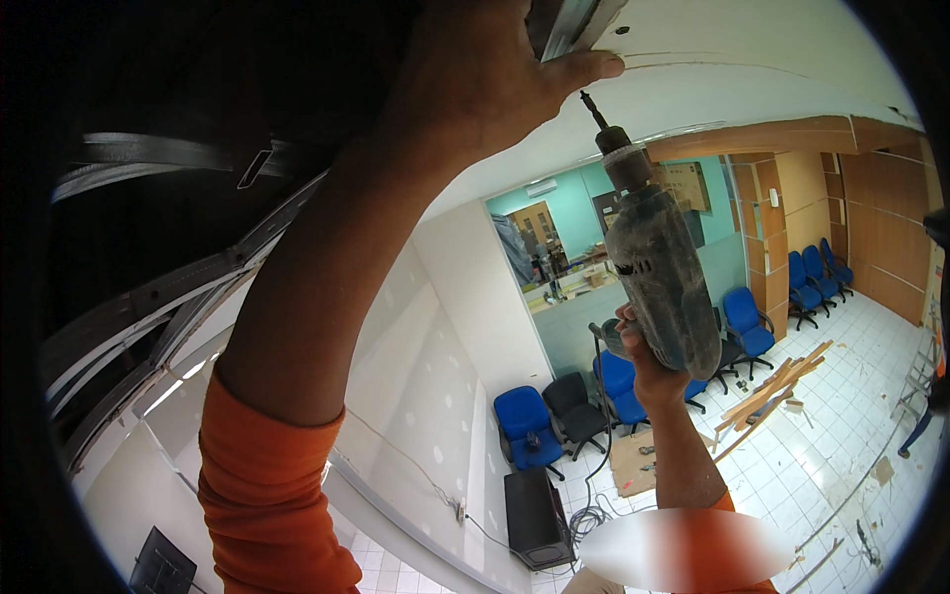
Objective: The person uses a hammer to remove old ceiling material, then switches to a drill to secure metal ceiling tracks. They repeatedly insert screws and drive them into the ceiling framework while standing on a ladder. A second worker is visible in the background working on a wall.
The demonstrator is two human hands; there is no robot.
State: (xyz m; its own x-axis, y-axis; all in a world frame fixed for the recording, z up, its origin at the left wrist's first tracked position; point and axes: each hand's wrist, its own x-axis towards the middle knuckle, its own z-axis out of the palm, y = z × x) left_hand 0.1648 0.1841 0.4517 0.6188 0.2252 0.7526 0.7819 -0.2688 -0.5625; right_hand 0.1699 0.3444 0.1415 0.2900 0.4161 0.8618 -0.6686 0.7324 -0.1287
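Note:
My right hand (655, 368) is wrapped round the handle of a dusty dark power drill (661, 262), held upright with its chuck at the top. A short driver bit (592, 107) points up from the chuck, its tip just below my left thumb and apart from the ceiling panel (732, 40). Overhead, my left hand (485, 89) grips a silvery metal channel (576, 25) at the panel's edge. Its thumb lies across the channel's near end; the other fingers are hidden. From the drill's handle a dark cord (600, 386) hangs toward the floor.
Dark open ceiling space with metal framing (129, 342) lies at left, above a white partition wall (435, 317). Below stand blue office chairs (529, 426), a black speaker-like box (537, 515), coiled cable (591, 520) and wooden strips (777, 391). Someone's arm and a ladder (920, 386) show at far right.

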